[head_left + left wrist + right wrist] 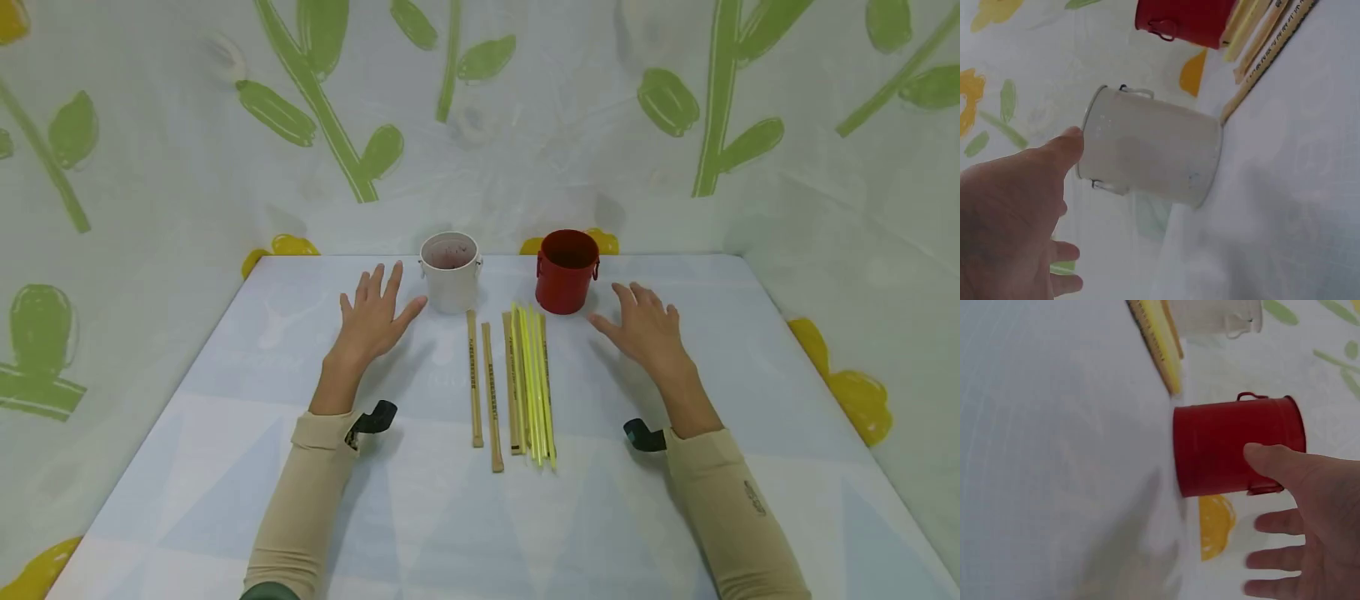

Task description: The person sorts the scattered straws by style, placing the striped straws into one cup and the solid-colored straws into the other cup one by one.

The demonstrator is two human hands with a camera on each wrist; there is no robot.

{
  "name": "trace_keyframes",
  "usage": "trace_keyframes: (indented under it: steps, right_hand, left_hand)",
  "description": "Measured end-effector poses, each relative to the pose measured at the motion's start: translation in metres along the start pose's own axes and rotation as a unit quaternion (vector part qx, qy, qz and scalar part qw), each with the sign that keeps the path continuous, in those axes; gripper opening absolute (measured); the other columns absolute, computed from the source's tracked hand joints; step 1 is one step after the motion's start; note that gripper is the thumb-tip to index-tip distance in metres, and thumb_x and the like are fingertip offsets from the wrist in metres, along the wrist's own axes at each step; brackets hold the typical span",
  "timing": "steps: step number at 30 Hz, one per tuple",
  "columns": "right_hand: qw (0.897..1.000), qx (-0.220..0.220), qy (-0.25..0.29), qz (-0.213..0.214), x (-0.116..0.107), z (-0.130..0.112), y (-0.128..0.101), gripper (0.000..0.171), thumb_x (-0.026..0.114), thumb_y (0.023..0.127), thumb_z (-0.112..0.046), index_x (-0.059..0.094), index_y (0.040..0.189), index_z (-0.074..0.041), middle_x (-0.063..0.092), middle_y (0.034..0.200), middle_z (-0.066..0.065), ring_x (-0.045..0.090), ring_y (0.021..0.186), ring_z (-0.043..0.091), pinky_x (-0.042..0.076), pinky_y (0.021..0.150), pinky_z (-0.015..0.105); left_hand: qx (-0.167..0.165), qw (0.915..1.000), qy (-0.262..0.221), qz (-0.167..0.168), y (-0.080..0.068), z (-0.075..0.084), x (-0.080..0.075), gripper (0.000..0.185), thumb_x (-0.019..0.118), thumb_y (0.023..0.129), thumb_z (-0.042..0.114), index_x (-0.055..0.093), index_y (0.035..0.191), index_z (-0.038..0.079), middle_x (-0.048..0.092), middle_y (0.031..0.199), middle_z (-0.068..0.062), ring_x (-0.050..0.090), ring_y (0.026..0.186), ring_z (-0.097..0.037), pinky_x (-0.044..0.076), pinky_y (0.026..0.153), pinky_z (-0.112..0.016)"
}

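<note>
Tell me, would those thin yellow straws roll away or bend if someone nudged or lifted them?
The yellow straws look round and thin, so a nudge would probably roll or scatter them. They seem light and likely flex a little when lifted. Lying loose on the smooth table, they may slip from fingers.

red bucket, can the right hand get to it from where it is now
Probably yes. The right hand hovers open just beside the red bucket, thumb toward it, with bare table between them. The yellow straws and paper-wrapped sticks lie on the bucket's other side, out of the way.
</note>
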State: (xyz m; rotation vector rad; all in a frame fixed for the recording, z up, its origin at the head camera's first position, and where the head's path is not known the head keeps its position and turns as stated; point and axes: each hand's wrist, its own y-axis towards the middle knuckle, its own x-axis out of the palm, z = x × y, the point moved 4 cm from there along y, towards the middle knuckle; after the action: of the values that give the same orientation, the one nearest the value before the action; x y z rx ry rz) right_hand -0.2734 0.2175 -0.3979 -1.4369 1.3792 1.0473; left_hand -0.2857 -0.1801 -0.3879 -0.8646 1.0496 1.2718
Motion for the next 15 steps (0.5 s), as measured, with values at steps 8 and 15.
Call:
trace_keyframes:
  steps: [8, 15]
  right_hand:
    - [0.997, -0.046, 0.037, -0.045, -0.007, -0.012, -0.006, 0.057, 0.057, 0.096, -0.044, 0.054, 0.137, -0.005, 0.064, 0.124, 0.022, 0.062, 0.107, 0.037, 0.055, 0.079, 0.051]
    - [0.994, -0.062, 0.063, -0.069, 0.006, -0.037, -0.011, 0.052, 0.065, 0.092, -0.042, 0.061, 0.131, -0.009, 0.071, 0.109, 0.015, 0.065, 0.088, 0.028, 0.054, 0.071, 0.039]
  left_hand:
    - [0.061, 0.988, -0.141, 0.015, 0.003, 0.015, -0.006, 0.081, 0.044, 0.098, 0.06, 0.006, 0.159, 0.023, 0.019, 0.162, -0.017, 0.025, 0.147, -0.04, 0.028, 0.113, -0.064]
    - [0.092, 0.9748, -0.2, 0.036, 0.014, 0.023, 0.0, 0.085, 0.059, 0.096, 0.046, 0.01, 0.159, 0.017, 0.028, 0.155, -0.021, 0.038, 0.139, -0.039, 0.036, 0.109, -0.059]
